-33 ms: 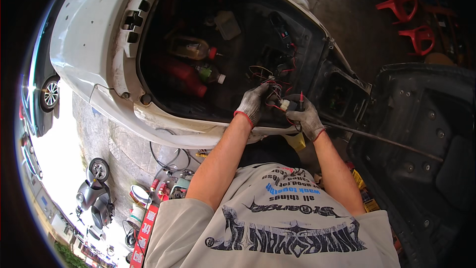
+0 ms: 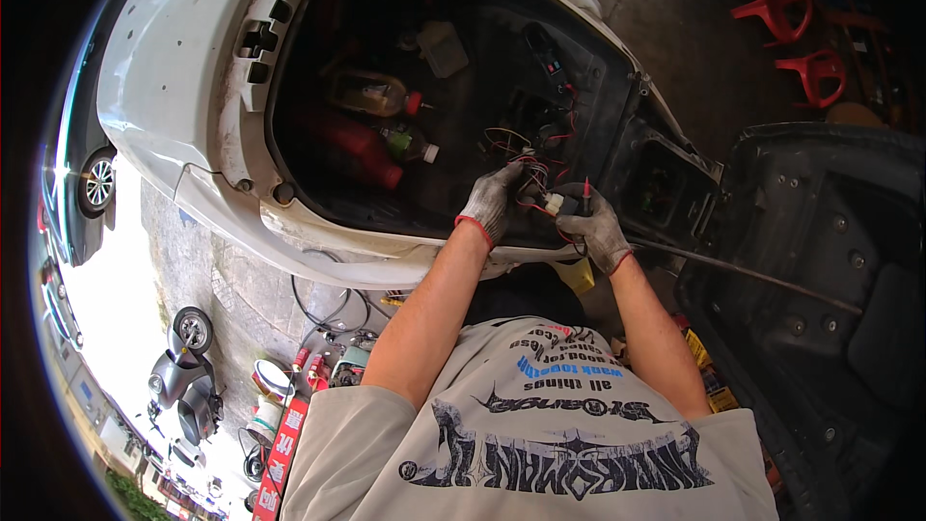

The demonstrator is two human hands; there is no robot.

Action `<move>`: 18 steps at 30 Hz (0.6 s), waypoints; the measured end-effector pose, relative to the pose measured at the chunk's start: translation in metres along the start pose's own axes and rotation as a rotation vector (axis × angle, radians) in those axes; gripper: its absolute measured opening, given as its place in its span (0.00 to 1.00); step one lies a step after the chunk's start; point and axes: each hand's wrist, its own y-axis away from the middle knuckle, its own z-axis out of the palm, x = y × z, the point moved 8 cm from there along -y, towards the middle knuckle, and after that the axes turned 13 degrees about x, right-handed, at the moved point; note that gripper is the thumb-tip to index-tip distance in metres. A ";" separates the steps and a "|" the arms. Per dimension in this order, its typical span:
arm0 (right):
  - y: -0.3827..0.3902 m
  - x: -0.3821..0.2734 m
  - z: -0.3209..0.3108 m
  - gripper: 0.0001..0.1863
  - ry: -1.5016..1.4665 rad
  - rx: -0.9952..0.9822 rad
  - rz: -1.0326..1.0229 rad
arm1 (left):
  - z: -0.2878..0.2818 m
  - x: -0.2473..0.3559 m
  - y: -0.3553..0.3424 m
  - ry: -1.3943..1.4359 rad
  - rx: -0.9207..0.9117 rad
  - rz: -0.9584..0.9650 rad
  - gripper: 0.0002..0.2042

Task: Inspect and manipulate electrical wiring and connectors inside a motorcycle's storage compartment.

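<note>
I have grey gloves with red cuffs on both hands, inside the open storage well of a white scooter body (image 2: 164, 77). My left hand (image 2: 492, 200) is closed on a bundle of thin wires (image 2: 533, 159). My right hand (image 2: 595, 227) grips a white plug connector (image 2: 554, 203) and a red probe (image 2: 587, 193), with red and black leads hanging about them. A black handheld meter (image 2: 542, 56) with red leads lies higher in the well. Bottles with red (image 2: 371, 94) and white caps (image 2: 407, 143), a red container (image 2: 359, 154) and a translucent container (image 2: 441, 48) lie to the left.
The black seat (image 2: 820, 338) stands open at the right, a thin rod (image 2: 733, 270) crossing it. Red plastic chairs (image 2: 810, 77) are behind. A grey scooter (image 2: 183, 376), a car (image 2: 87, 174), hoses (image 2: 328, 309) and tools (image 2: 318, 367) are at the left and below.
</note>
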 end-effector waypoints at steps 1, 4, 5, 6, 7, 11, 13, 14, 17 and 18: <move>0.000 -0.001 0.001 0.25 -0.029 0.009 -0.008 | -0.001 0.000 0.000 0.001 0.001 0.001 0.13; -0.001 -0.003 0.001 0.24 -0.066 0.015 -0.004 | -0.003 0.001 0.000 -0.013 0.007 0.021 0.14; -0.001 -0.003 0.001 0.23 -0.074 0.015 0.008 | -0.005 0.002 0.000 -0.051 0.013 0.022 0.14; -0.003 -0.005 0.001 0.23 -0.074 0.014 0.008 | -0.006 0.002 0.001 -0.088 0.019 0.024 0.14; -0.004 -0.004 0.000 0.23 -0.096 0.020 0.039 | -0.003 0.003 0.004 -0.090 0.018 0.022 0.14; -0.015 -0.013 -0.003 0.21 -0.105 0.027 0.098 | -0.004 0.009 0.007 -0.146 0.104 0.087 0.13; -0.021 -0.025 0.002 0.22 -0.154 0.029 0.062 | -0.008 0.011 0.004 -0.165 0.131 0.125 0.13; -0.023 -0.031 0.001 0.23 -0.129 0.038 0.069 | -0.010 0.012 0.002 -0.166 0.133 0.155 0.13; -0.033 -0.043 0.001 0.24 -0.090 0.043 0.064 | -0.018 0.011 -0.005 -0.094 0.160 0.180 0.12; -0.035 -0.045 0.000 0.24 -0.066 0.054 0.069 | -0.022 0.011 -0.008 -0.019 0.185 0.177 0.11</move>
